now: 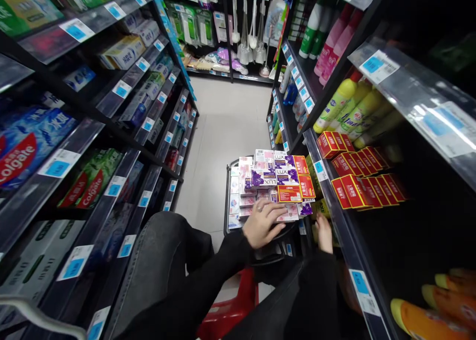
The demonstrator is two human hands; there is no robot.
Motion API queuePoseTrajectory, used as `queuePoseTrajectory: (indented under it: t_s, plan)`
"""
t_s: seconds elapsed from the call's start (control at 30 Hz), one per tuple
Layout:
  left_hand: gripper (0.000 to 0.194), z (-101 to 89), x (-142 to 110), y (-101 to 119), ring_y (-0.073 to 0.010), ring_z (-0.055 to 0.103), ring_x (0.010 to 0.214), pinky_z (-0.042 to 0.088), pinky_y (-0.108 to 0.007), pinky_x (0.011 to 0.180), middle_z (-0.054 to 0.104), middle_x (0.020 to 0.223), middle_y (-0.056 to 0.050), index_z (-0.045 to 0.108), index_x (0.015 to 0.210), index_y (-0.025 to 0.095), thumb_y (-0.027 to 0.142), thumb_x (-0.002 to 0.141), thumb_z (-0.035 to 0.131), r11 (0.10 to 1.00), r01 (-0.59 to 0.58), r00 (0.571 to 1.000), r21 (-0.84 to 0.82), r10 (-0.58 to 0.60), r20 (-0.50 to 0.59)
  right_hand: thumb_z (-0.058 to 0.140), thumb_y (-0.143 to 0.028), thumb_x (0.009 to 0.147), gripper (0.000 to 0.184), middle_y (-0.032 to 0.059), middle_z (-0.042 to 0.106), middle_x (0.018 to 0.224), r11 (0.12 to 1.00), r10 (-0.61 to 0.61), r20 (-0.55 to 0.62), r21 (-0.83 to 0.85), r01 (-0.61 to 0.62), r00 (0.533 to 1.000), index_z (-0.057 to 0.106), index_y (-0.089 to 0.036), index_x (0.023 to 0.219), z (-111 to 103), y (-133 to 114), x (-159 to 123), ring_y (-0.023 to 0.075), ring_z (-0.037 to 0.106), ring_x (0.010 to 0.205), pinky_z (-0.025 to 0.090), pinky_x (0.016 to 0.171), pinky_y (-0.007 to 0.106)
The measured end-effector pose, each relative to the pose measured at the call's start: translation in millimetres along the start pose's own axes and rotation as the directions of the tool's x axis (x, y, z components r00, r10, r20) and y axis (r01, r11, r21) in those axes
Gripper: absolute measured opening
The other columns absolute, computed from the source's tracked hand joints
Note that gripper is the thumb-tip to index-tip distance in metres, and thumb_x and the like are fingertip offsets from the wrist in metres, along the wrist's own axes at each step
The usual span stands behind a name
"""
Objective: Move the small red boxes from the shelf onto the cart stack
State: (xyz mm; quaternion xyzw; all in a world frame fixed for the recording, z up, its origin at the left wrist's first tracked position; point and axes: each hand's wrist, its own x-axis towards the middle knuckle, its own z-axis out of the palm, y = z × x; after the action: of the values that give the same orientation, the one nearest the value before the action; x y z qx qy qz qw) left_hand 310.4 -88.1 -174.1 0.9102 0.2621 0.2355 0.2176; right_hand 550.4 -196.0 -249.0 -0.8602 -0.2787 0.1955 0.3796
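Observation:
My left hand (262, 223) rests with its fingers spread on the near side of a pile of soap boxes. A pink-and-white soap box (288, 213) lies under its fingertips. In the pile are white-and-purple LUX soap boxes (263, 178) and a few red-and-yellow soap boxes (289, 194). The pile stands on a black-rimmed stool or stand (226, 196) in front of my knees. To the right of it, my right hand (325, 234) reaches to the lower shelf, beside yellow packs (323, 207). Its fingers are partly hidden, so any hold there cannot be made out.
Red soap boxes (366, 191) stand in rows on the right shelf, near yellow bottles (336, 104). Toothpaste boxes, some marked Colgate (91, 186), fill the left shelves. A red plastic stool (238, 305) is beneath me. Brushes (245, 47) hang at the aisle's far end.

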Motion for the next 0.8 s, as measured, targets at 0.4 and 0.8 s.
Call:
queuePoseTrajectory:
  t_s: [0.4, 0.8]
  plan:
    - [0.024, -39.2, -216, -30, -0.0217, 0.059, 0.096, 0.048, -0.038, 0.090, 0.070, 0.099, -0.003, 0.065, 0.101, 0.024, 0.029, 0.091, 0.043, 0.934, 0.349, 0.937, -0.083, -0.346, 0.042, 0.051, -0.060, 0.081, 0.080, 0.0342, 0.047, 0.128, 0.767, -0.233, -0.297, -0.641, -0.013, 0.926, 0.046, 0.001, 0.132, -129, -157, -1, 0.0443, 0.042, 0.124, 0.036, 0.097, 0.056]
    - [0.027, -43.8, -267, -48, -0.0230, 0.055, 0.100, 0.044, -0.038, 0.092, 0.068, 0.105, -0.008, 0.067, 0.104, 0.017, 0.025, 0.089, 0.046, 0.918, 0.394, 0.918, 0.052, -0.396, 0.038, 0.083, -0.044, 0.049, 0.072, 0.0240, 0.059, 0.111, 0.876, -0.070, -0.080, -0.481, 0.023, 0.994, 0.056, -0.009, 0.107, -136, -154, 32, 0.0386, 0.054, 0.111, 0.042, 0.095, 0.051]
